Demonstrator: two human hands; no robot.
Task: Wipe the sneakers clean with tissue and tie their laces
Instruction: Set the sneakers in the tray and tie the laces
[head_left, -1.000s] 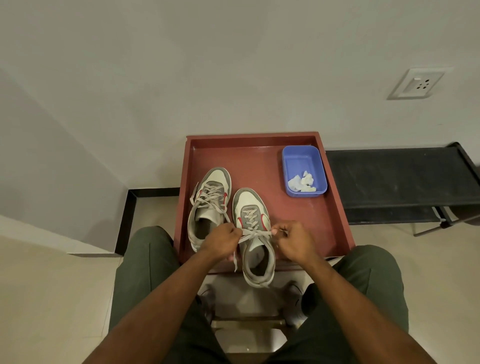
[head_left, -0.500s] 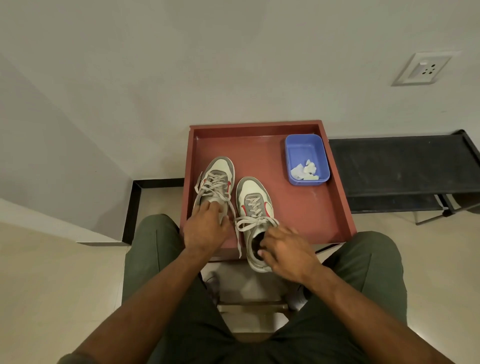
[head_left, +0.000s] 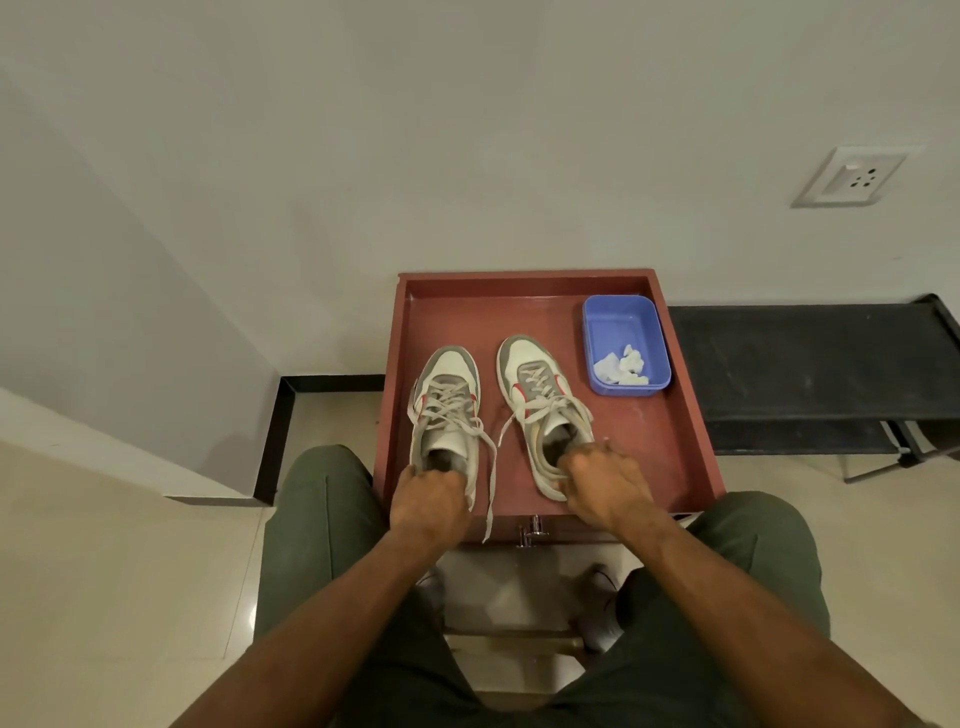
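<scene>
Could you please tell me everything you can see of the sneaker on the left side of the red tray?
The left sneaker is a low white shoe with grey panels at toe and lace area and a small red accent on its side. It stands upright on the red tray, toe pointing toward the wall, apart from the right sneaker. Its pale laces lie loose, one end trailing over the tray's near edge. The left hand grips its heel.
</scene>
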